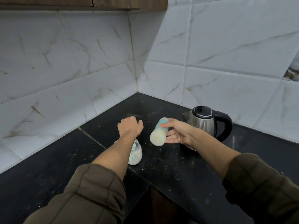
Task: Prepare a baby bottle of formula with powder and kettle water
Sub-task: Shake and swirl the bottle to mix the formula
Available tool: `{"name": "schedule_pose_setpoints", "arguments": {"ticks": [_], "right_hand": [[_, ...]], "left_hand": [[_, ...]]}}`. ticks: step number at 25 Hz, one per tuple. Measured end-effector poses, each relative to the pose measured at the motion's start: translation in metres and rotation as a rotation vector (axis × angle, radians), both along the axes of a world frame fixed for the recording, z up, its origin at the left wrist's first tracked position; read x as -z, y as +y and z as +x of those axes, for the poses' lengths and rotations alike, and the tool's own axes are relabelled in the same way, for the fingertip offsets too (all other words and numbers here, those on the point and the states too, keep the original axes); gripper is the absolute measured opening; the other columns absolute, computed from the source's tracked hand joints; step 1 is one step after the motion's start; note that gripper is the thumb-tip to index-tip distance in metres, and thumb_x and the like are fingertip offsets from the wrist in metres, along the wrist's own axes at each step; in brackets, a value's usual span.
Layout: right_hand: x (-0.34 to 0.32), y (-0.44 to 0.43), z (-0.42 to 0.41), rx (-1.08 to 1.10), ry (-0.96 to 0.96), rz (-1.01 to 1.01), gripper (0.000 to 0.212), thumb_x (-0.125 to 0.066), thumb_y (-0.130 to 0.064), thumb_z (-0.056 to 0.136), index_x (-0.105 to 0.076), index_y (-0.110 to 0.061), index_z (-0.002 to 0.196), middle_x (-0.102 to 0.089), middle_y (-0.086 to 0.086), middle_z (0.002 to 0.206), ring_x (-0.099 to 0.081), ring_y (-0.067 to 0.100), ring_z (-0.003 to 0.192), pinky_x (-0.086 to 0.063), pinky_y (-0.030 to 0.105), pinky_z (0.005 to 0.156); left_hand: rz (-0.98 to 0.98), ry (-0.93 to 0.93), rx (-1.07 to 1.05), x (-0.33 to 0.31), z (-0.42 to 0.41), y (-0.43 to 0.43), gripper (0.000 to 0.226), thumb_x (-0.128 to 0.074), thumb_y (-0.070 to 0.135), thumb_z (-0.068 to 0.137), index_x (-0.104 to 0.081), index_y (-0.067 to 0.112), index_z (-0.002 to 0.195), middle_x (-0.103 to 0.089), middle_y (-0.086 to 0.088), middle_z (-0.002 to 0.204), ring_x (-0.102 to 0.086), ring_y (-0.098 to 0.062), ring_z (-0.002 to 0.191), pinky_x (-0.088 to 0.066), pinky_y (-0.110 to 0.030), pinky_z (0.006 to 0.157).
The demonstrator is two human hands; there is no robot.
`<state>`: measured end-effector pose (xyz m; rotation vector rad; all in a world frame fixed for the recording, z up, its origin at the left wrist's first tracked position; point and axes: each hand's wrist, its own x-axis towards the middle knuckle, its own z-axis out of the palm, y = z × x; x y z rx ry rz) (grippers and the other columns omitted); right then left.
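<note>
The right hand [177, 132] grips the clear plastic baby bottle of pale milk [158, 132] above the black tabletop [169, 164], tipped with its bottom near and left and its teal top far and right, while the left hand [130, 126] is curled farther left.

You've got no readable text anywhere: the baby bottle [158, 133] in your right hand shows only blurred teal marks, illegible; kettle [204, 122] at far right and powder jar [135, 153] near left carry no label, brand or no. you can make out
</note>
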<state>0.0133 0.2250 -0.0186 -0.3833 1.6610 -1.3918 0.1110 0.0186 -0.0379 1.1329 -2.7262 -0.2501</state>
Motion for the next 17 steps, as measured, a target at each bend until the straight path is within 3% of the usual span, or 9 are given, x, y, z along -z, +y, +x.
{"name": "schedule_pose_setpoints", "arguments": {"ticks": [1,5,9,13,17], "right_hand": [[-0.0003,0.0006,-0.0018,0.032,-0.009,0.020,0.059,-0.080,-0.027,0.089,-0.054,-0.025,0.142,-0.079,0.024,0.107,-0.081,0.029,0.084,-0.066,0.035,0.063],[-0.0001,0.0027,0.0007,-0.217,0.022,0.066,0.058,-0.081,-0.031,0.088,-0.054,-0.035,0.140,-0.079,0.020,0.113,-0.081,0.030,0.094,-0.066,0.036,0.069],[-0.0018,0.0024,-0.0052,-0.023,0.003,0.052,0.065,-0.080,-0.027,0.089,-0.052,-0.025,0.147,-0.080,0.024,0.104,-0.081,0.029,0.083,-0.067,0.036,0.064],[-0.0007,0.0090,0.0008,-0.311,0.082,-0.015,0.078,-0.086,-0.031,0.085,-0.044,-0.042,0.149,-0.077,0.017,0.122,-0.078,0.038,0.104,-0.067,0.041,0.079],[-0.0068,0.0053,0.0021,-0.089,0.103,-0.208,0.088,-0.087,-0.023,0.086,-0.036,-0.045,0.154,-0.077,0.013,0.124,-0.078,0.041,0.101,-0.067,0.044,0.077]], "left_hand": [[0.002,-0.001,0.000,-0.0003,-0.0001,0.0001,0.044,-0.044,0.049,0.103,-0.073,0.015,0.108,-0.072,-0.007,0.102,-0.065,-0.028,0.101,-0.055,-0.046,0.092],[0.008,0.001,-0.001,-0.0009,0.0008,0.0002,0.044,-0.045,0.049,0.104,-0.072,0.015,0.111,-0.071,-0.007,0.101,-0.065,-0.026,0.100,-0.055,-0.047,0.093],[0.009,0.000,0.000,-0.0008,0.0014,0.0006,0.044,-0.044,0.049,0.105,-0.072,0.015,0.112,-0.072,-0.007,0.103,-0.065,-0.027,0.101,-0.055,-0.046,0.093],[0.009,0.003,-0.008,-0.0018,0.0006,0.0000,0.044,-0.046,0.050,0.104,-0.073,0.016,0.110,-0.070,-0.005,0.099,-0.065,-0.024,0.098,-0.056,-0.046,0.091],[0.013,-0.002,-0.011,-0.0007,0.0001,-0.0004,0.044,-0.046,0.051,0.104,-0.073,0.016,0.111,-0.072,-0.006,0.102,-0.066,-0.025,0.100,-0.056,-0.046,0.092]]}}
